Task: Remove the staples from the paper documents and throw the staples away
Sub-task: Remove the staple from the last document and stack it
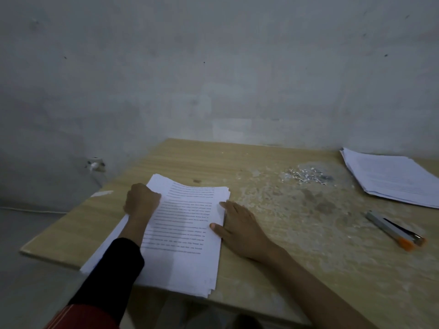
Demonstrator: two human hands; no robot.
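My left hand [142, 200] is curled at the far-left edge of the paper stack [185, 245] on the worktop [285, 233]; I cannot tell if it grips. My right hand [240, 230] lies open along the right edge. Risk: the stack reaches the worktop's near edge, so a hard tug may spill sheets.

On the tabletop [273, 245], a paper stack [185, 233] lies before me; loose staples [306, 176] behind-right, second stack [389, 179] far right, tool [394, 231] nearer.

Printed paper stack [185, 233]; loose staple pile [306, 176].
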